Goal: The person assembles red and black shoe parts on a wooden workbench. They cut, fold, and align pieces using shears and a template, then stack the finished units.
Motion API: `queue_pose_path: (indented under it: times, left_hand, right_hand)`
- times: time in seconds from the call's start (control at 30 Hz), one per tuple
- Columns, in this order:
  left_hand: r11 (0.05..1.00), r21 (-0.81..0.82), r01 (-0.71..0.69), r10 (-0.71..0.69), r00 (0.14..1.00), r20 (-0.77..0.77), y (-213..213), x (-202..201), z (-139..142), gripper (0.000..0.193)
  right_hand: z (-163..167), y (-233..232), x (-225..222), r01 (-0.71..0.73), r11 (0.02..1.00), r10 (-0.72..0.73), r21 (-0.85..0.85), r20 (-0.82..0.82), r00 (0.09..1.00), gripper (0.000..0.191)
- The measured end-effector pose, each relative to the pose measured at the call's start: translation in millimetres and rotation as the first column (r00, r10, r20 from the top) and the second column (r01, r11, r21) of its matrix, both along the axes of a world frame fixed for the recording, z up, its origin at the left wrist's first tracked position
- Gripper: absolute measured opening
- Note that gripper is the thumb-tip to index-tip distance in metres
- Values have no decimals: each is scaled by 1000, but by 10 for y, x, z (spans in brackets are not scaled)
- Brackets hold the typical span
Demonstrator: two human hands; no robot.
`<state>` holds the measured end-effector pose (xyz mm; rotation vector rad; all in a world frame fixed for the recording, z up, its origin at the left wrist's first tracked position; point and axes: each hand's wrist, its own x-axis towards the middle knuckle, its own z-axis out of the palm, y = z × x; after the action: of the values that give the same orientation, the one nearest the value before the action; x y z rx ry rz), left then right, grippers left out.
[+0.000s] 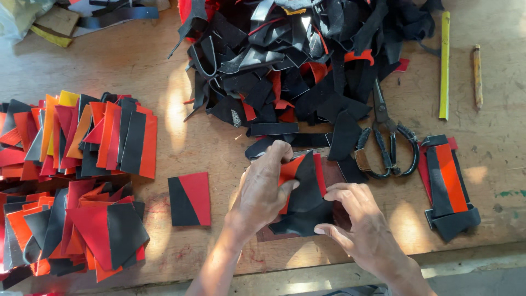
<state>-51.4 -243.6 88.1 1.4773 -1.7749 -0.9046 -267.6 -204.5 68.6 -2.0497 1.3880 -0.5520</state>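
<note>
Wooden bench (181,257): your left hand (263,189) pinches red piece (290,169); black piece (307,205) under right hand (359,225) fingertips, fingers pressed flat.

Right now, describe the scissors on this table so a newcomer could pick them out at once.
Start at the big heap of black and red scraps at the top of the wooden table. At its lower right edge, just above the right hand, lie the scissors, blades pointing into the heap. They are the only metal tool there, with dark looped handles, unlike the flat yellow ruler farther right.
</note>
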Motion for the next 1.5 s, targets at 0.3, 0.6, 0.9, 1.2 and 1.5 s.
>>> queue_pose_path:
  times: [0.3,0.6,0.9,1.2,1.5]
  left_hand:
    - [986,18,-167,164,932,-323,285,813,185,32]
    - [893,335,-301,427,804,-415,617,777,98,40]
    - [979,206,-1,49,972,-231,458,-95,-238,34]
    - [998,3,-63,63,998,-13,488,-151,-373,34]
    - [972,-218,86,-33,971,235,1031,-508,-490,58]
  right_hand:
    - [-99,55,-69,126,899,-136,419,-6,991,41]
    - [-243,-185,-682,-51,768,-465,639,610,641,28]
    - [-165,-340,-856,172,777,-523,606,469,712,38]
    - [-26,-503,-806,185,855,-393,484,374,840,34]
    - [281,-1081,-90,-175,962,126,211,225,966,25]
